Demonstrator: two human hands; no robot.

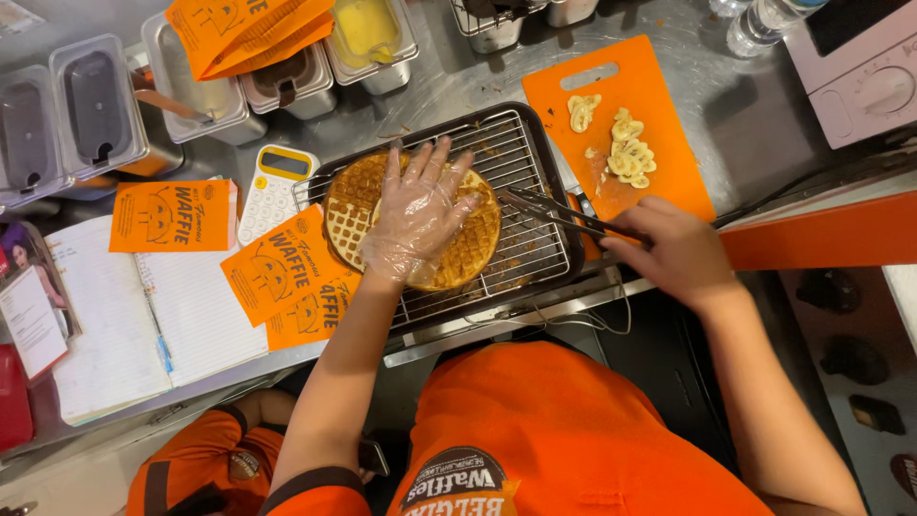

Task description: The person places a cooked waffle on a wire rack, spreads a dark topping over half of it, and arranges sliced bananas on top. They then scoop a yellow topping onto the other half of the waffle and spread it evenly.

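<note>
A round golden waffle (473, 244) lies on a wire cooling rack (521, 158) set in a dark tray. My left hand (417, 212), in a clear plastic glove, rests flat on top of the waffle with fingers spread. My right hand (669, 250), bare, grips the handle end of black metal tongs (549, 210). The tongs' tips reach over the rack just right of the waffle. Behind my right hand, sliced banana pieces (626, 153) lie on an orange cutting board (659, 91).
Orange paper sleeves (282, 272) lie left of the rack beside a white and yellow calculator (272, 191) and an open notebook (143, 325). Metal topping containers (287, 86) line the back. A white appliance (860, 81) stands at the right. A seated person in orange (205, 459) is below left.
</note>
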